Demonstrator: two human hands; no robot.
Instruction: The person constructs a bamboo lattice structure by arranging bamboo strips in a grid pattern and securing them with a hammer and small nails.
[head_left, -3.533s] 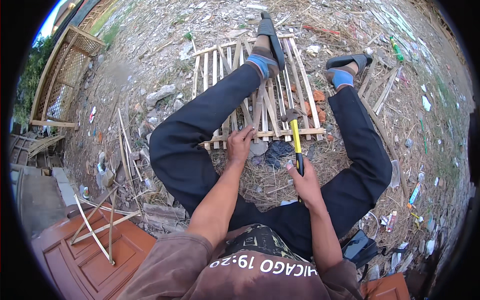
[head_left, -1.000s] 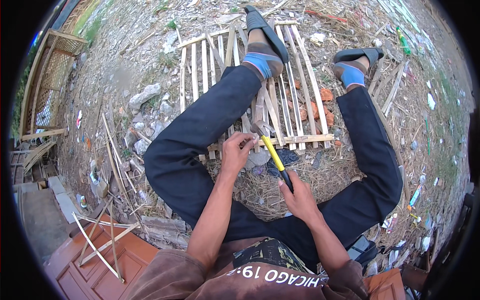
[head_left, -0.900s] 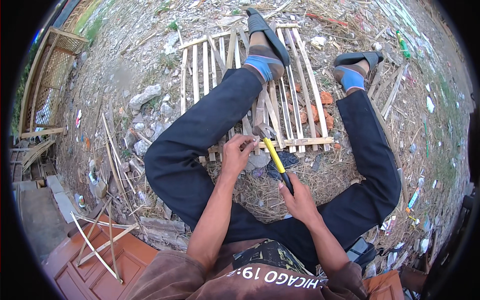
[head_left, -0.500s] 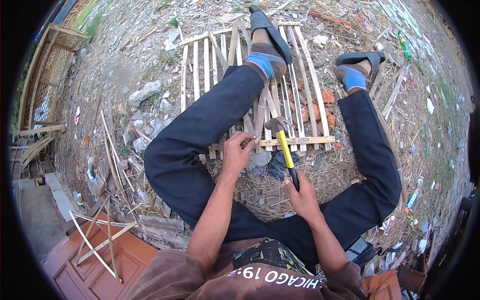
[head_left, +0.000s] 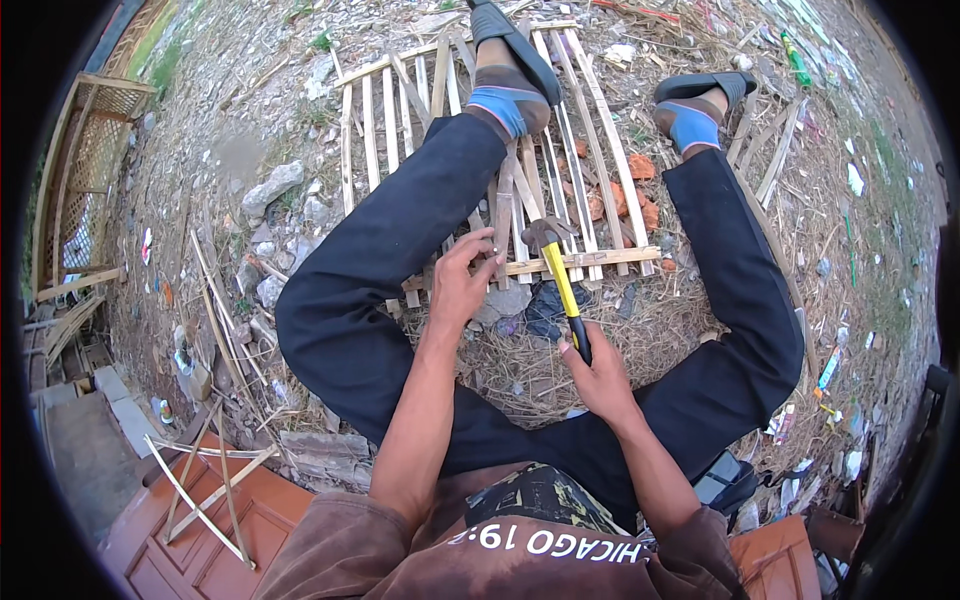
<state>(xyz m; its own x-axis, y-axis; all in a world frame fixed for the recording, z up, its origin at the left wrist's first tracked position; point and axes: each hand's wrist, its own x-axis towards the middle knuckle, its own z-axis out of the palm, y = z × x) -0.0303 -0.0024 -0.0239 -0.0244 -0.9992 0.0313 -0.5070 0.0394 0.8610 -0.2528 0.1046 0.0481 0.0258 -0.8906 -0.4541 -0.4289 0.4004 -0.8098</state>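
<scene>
My right hand [head_left: 602, 380] grips the dark lower end of a claw hammer [head_left: 562, 282] with a yellow handle. Its metal head is above or against the near crossbar of a slatted wooden frame [head_left: 622, 257]; I cannot tell whether they touch. Just left of the hammer head, my left hand [head_left: 458, 288] reaches to the same crossbar, thumb and fingers apart. A tiny bright spot, too small to name, shows between the fingertips. The frame lies on the ground between my legs, made of several pale slats. My left foot, in a dark sandal [head_left: 517, 50], covers part of it.
Broken orange bricks [head_left: 640, 167] lie under and beside the slats. Grey rubble [head_left: 272, 188] and loose sticks are at the left. A brown panelled door [head_left: 190, 545] with thin strips on it lies at the lower left. A green bottle [head_left: 795, 58] is at the far right.
The whole view has shifted, with the scene sitting slightly higher and further left. My left fingers have spread a little from the thumb. The hammer stays in my right hand near the crossbar.
</scene>
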